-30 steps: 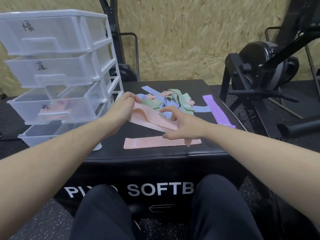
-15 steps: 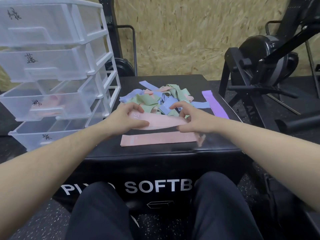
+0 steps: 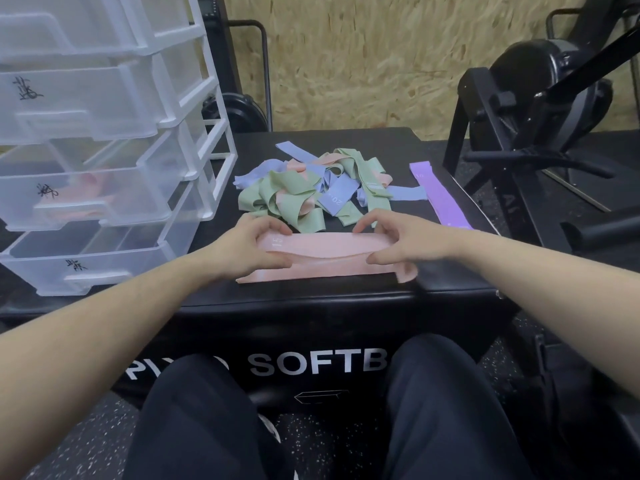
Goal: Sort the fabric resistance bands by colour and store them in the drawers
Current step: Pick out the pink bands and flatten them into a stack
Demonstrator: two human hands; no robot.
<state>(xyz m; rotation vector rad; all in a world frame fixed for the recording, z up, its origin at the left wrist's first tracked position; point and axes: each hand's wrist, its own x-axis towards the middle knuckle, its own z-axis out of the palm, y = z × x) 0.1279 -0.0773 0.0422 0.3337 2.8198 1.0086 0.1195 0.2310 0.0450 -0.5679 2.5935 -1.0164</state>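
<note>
Left hand and right hand, fingers curled, pinching opposite ends of a pink band stretched flat over a second pink band near front edge of black soft box. Mixed band pile behind; purple band right; drawer unit left.

Black plyo box, near face: white "SOFTB", partly hidden. Blue band: "20". Drawer labels: handwritten, illegible.
</note>
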